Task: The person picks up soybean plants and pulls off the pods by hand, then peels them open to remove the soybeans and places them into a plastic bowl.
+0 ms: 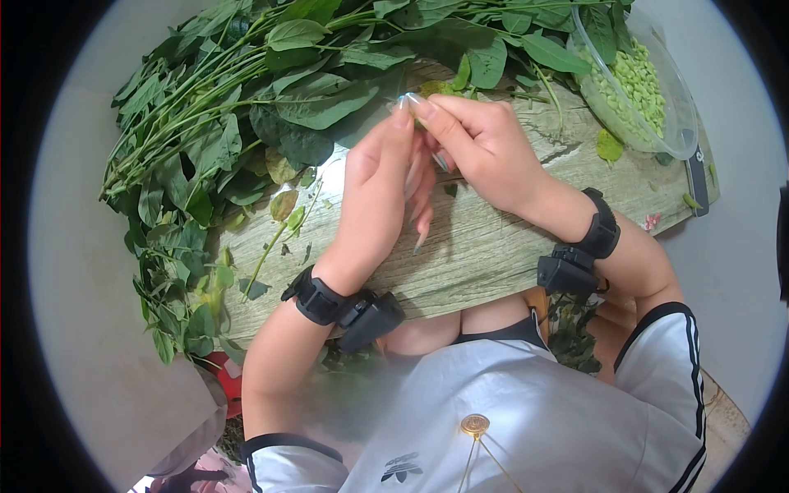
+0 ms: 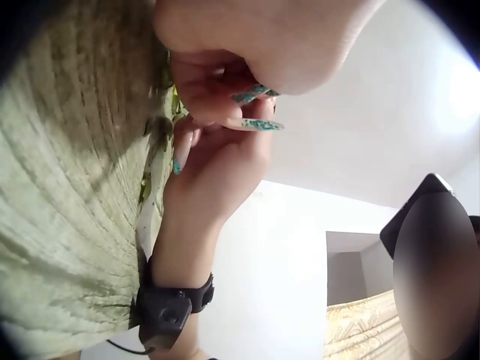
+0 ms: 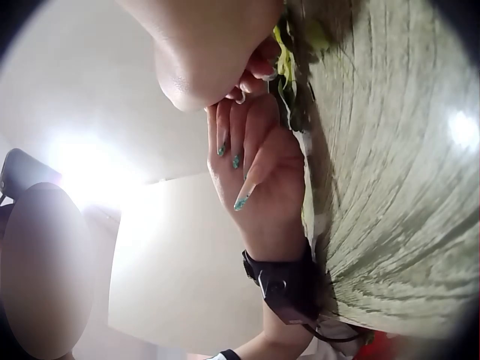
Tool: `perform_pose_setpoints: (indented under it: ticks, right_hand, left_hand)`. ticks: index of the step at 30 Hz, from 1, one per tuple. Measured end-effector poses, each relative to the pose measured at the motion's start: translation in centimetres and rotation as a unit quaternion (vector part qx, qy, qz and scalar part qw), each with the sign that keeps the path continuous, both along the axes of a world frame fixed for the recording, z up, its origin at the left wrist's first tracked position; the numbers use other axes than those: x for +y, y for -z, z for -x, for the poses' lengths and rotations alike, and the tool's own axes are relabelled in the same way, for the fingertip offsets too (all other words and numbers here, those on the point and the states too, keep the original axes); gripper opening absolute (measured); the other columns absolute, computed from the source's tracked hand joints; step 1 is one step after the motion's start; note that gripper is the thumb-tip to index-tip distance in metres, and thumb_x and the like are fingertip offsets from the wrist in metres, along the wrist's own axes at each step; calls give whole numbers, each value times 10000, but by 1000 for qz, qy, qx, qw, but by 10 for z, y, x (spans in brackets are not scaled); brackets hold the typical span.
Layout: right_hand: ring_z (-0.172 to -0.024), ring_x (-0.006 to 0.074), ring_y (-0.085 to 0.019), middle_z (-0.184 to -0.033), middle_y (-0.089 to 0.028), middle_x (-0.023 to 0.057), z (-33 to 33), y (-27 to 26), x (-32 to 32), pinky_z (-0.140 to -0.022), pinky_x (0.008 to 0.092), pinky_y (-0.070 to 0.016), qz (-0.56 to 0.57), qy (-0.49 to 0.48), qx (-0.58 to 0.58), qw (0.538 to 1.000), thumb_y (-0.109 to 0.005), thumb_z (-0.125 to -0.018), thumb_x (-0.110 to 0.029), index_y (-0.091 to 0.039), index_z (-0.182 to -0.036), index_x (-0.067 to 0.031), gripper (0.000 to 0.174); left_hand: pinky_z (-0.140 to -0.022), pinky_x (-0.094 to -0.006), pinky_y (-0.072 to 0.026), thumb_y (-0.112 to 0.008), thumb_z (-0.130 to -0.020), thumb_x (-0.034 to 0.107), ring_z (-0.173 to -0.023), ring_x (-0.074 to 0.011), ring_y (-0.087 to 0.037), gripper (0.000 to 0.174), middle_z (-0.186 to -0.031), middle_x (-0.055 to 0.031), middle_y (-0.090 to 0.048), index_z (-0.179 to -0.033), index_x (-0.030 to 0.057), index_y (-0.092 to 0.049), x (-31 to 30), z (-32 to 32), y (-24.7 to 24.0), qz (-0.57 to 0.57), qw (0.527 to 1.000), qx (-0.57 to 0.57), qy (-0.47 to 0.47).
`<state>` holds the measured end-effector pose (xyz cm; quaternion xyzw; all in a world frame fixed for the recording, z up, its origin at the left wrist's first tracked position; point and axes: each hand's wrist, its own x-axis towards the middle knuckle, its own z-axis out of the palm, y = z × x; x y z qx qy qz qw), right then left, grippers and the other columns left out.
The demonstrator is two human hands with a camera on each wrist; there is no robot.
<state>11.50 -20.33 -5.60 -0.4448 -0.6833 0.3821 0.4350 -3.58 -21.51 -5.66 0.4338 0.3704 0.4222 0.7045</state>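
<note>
In the head view, the left hand (image 1: 376, 177) and right hand (image 1: 495, 156) meet fingertip to fingertip over the board (image 1: 468, 263). Thumbs and forefingers pinch a small green thing (image 1: 417, 122), mostly hidden by the fingers; its exact shape cannot be told. The left hand's other fingers hang loosely bent. The left wrist view shows the left hand (image 2: 259, 37) close above the right hand (image 2: 217, 169). From the right wrist, the right hand (image 3: 210, 52) covers the fingertips, with the left hand (image 3: 270, 180) beyond.
Leafy green stems (image 1: 197, 115) lie along the board's back and left edges. A clear tub (image 1: 689, 123) of light green beans (image 1: 639, 86) stands back right, beside a dark flat strip (image 1: 697, 185). A loose stem (image 1: 267, 255) and yellow leaf (image 1: 609, 146) lie on the board.
</note>
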Motion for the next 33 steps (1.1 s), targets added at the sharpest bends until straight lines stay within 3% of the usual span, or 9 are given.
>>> perform_pose_setpoints:
  ticks: [5, 10, 13, 14, 15, 17, 19, 26, 33]
  right_hand:
    - [-496, 111, -574, -583, -615, 67, -3, 2, 0, -465, 273, -423, 89, -20, 37, 995, -512, -997, -250, -640, -807, -12, 330]
    - [-480, 93, -573, -611, -625, 53, -6, 2, 1, -441, 246, -423, 170, -76, 119, 975, -501, -1002, -246, -625, -858, -22, 293]
    - [-494, 107, -588, -633, -629, 49, -7, -3, 0, -456, 257, -436, 132, -72, 85, 985, -541, -977, -246, -625, -888, -48, 232]
    - [-501, 123, -595, -650, -636, 49, -8, -3, 2, -467, 261, -445, -29, -34, -19, 999, -565, -957, -249, -628, -886, -60, 212]
    - [-509, 139, -602, -666, -644, 49, -10, -4, 3, -478, 266, -454, -189, 5, -121, 974, -589, -937, -252, -631, -883, -72, 193]
    - [-571, 186, -635, -713, -667, 49, -13, -6, 5, -519, 287, -485, -167, 11, -135, 977, -634, -887, -247, -654, -936, -90, 165]
    - [-646, 222, -672, -777, -700, 65, -17, -1, 13, -567, 309, -519, -279, -7, -156, 947, -653, -861, -231, -687, -979, -87, 190]
    - [-710, 247, -691, -855, -719, 108, -21, 1, 11, -618, 326, -548, -295, -50, -171, 939, -680, -834, -210, -725, -945, -55, 197]
    - [-626, 256, -661, -735, -688, 98, -20, 3, 12, -554, 338, -518, -313, -44, -184, 931, -685, -826, -212, -709, -908, -63, 173]
  left_hand:
    - [-314, -218, -353, -411, -1038, 389, -444, -70, -408, 388, -582, 22, -365, -826, 68, -457, 2, -1, 3, -43, 999, 27, 3]
    - [-320, -224, -348, -438, -1031, 360, -413, -85, -400, 396, -534, 25, -365, -793, 47, -487, 14, 10, 0, -11, 1000, 0, 14]
    - [-318, -235, -320, -471, -1018, 310, -387, -104, -383, 435, -486, 29, -339, -654, 72, -452, 18, 15, -4, 12, 999, -32, -4]
    - [-316, -238, -304, -481, -1009, 292, -384, -107, -381, 449, -473, 27, -328, -613, 93, -412, 21, 19, -3, 30, 998, -58, 8]
    - [-313, -240, -288, -491, -1001, 274, -380, -110, -378, 472, -460, 26, -317, -573, 113, -373, 22, 23, -3, 47, 995, -85, 20]
    - [-311, -244, -265, -498, -986, 243, -364, -116, -362, 501, -439, 23, -305, -532, 141, -312, 22, 23, -6, 50, 996, -78, 11]
    - [-306, -245, -260, -496, -980, 237, -337, -113, -329, 496, -425, 20, -312, -527, 141, -319, 22, 23, -6, 43, 997, -60, 23]
    - [-301, -245, -246, -488, -979, 225, -307, -104, -284, 492, -409, 20, -311, -523, 142, -325, 22, 22, -6, 52, 998, -35, 23]
    - [-306, -246, -247, -487, -984, 236, -322, -98, -293, 496, -425, 24, -313, -525, 131, -331, 21, 22, -6, 56, 998, -15, 26]
